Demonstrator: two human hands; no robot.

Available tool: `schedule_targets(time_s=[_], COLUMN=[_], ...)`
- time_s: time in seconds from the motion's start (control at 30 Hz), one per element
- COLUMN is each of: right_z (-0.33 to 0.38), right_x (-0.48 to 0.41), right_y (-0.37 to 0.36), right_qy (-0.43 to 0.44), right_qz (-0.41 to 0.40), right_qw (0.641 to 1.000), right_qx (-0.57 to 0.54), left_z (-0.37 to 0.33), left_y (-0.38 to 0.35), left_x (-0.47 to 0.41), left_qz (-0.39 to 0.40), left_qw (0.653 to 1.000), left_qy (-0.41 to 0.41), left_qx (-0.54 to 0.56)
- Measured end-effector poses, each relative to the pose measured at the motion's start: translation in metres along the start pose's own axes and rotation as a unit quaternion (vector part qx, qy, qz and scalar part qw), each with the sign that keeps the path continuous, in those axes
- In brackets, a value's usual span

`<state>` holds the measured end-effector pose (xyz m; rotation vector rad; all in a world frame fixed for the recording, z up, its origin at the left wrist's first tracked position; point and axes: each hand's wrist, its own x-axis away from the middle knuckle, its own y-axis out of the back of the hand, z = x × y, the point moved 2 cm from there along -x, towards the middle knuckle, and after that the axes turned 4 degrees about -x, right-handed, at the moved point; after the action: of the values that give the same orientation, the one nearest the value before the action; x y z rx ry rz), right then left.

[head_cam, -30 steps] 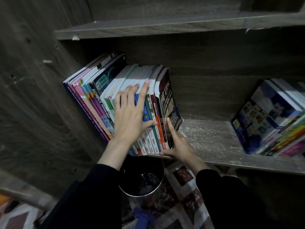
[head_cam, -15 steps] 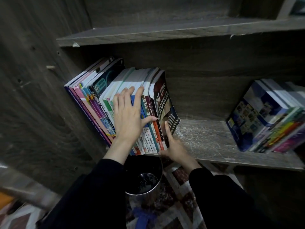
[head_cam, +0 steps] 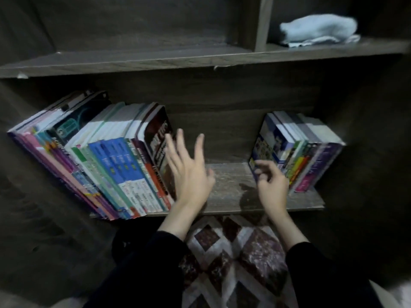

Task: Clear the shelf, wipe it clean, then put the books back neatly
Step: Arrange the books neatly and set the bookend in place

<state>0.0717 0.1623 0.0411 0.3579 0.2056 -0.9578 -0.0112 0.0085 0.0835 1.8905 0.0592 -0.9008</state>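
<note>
On the lower shelf board [head_cam: 229,176] of a dark wood-grain bookcase, two groups of books stand well apart, with a bare, scuffed stretch of board between them. Its grain is streaked pale, and a dark patch lies near the front edge. The left row of books [head_cam: 106,163] leans leftward against the bookcase side wall [head_cam: 33,218], spines out in pink, purple, teal and blue, and ends in a dark-covered book on its right. The right group of books [head_cam: 307,156] leans the other way at the far end of the board, with a blue picture-covered book facing the gap.

The left hand [head_cam: 189,174] is raised just beside the dark-covered book, its fingers straight and spread wide, holding nothing. The right hand [head_cam: 273,185] is at the lower front corner of the blue book with its fingers loosely curled. They seem to reach that corner, but motion blur hides whether they touch or grip it. Both arms come up from below in black sleeves [head_cam: 155,263].

Behind the books runs the dark back panel [head_cam: 222,134]. Above, the upper shelf [head_cam: 155,61] spans the full width, split by an upright divider [head_cam: 262,23]. A crumpled pale blue cloth [head_cam: 318,30] lies in the compartment to the right of the divider. Below the board, between the arms, shows a patterned rug [head_cam: 233,252] of maroon and white diamonds
</note>
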Motion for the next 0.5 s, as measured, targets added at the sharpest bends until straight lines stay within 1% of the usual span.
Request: schedule_targets(time_s=[0.1, 0.17, 0.23, 0.27, 0.37, 0.43, 0.5], right_z=[0.003, 0.005, 0.004, 0.003, -0.005, -0.01, -0.013], right_x=[-0.023, -0.037, -0.05, -0.055, -0.063, -0.064, -0.065], right_y=[0.039, 0.058, 0.072, 0.076, 0.081, 0.083, 0.085], right_qy=[0.055, 0.08, 0.082, 0.07, 0.058, 0.067, 0.067], right_qz=[-0.117, -0.159, -0.157, -0.143, -0.075, -0.051, -0.054], right_qw=[0.989, 0.973, 0.962, 0.958, 0.946, 0.941, 0.944], right_qx=[0.075, 0.147, 0.21, 0.238, 0.31, 0.328, 0.318], left_z=[-0.057, -0.091, -0.119, -0.131, -0.157, -0.166, -0.17], left_y=[-0.02, -0.03, -0.04, -0.043, -0.055, -0.061, -0.063], left_x=[-0.007, -0.018, -0.03, -0.034, -0.042, -0.046, -0.05], left_qz=[0.067, 0.112, 0.158, 0.18, 0.236, 0.26, 0.268], left_qw=[0.992, 0.981, 0.97, 0.965, 0.948, 0.938, 0.934], left_qy=[-0.087, -0.133, -0.164, -0.175, -0.206, -0.226, -0.233], left_qx=[0.053, 0.081, 0.085, 0.079, 0.051, 0.041, 0.039])
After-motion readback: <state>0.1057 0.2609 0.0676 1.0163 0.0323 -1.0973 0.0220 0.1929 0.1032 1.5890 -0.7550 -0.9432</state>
